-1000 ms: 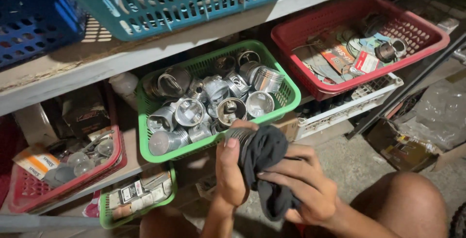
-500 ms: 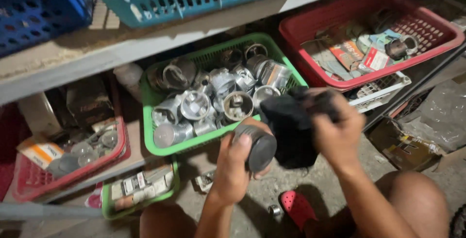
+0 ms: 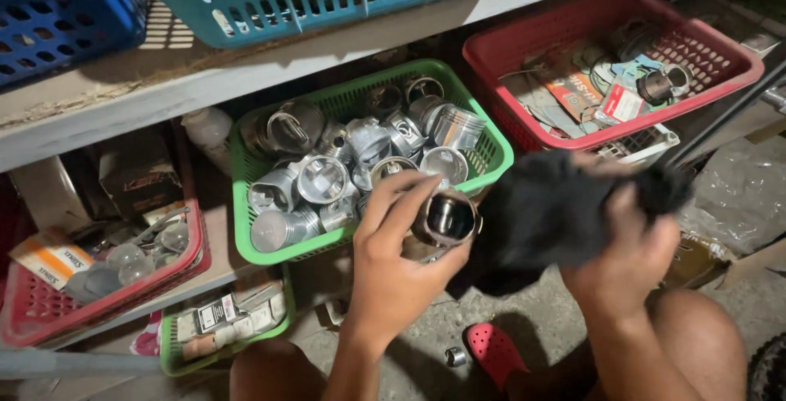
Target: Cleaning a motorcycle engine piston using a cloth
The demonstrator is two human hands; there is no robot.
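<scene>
A view from above looks down at a person crouched before a low shelf packed with plastic baskets. The left hand (image 3: 393, 270) is wrapped around a metal piston (image 3: 444, 221), fingers closed on its side, holding it with the hollow open end tilted up toward the camera. The piston sits in the air just in front of a green basket (image 3: 491, 135), below its near rim. The right hand (image 3: 626, 258) is bunched tight on a dark cloth (image 3: 557, 213), which hangs beside the piston on its right; the cloth is blurred, and it is hard to tell whether it touches the metal.

The green basket is filled with many more silvery pistons (image 3: 323, 180), heaped together at all angles. To its right a red basket (image 3: 729, 78) holds flat packets and a few round metal parts. At the far left another red basket (image 3: 98, 303) holds small boxes and clear rounded pieces, and below it a smaller green basket (image 3: 176, 356) holds small packaged items. On the shelf board above sit a teal basket (image 3: 327, 0) and a blue basket (image 3: 57, 16).

On the concrete floor (image 3: 540, 327) between the person's bare knees lies a red perforated sandal (image 3: 491, 352), with a small metal part (image 3: 455, 357) just beside it.
</scene>
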